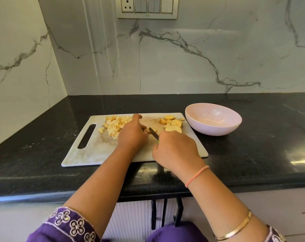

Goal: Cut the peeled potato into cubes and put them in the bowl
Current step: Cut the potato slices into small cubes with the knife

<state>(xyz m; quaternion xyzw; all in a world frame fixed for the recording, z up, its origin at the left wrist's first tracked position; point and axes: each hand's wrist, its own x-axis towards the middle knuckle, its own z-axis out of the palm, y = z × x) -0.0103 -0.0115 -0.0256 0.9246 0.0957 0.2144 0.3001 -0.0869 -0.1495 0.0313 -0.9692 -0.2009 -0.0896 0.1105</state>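
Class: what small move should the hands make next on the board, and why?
Probably press the dark-bladed knife in the right hand down through the small potato piece that the left hand steadies on the white cutting board: round potato slices wait uncut and the pink bowl holds no cubes.

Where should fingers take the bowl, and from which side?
Pinch the bowl at its right rim, coming from above right: thumb inside, fingers outside. It stands upright and empty, so the inside is free. Its wall curves in toward a small base, so a side wrap would likely slip. Its left side sits close to the board corner and the slices.
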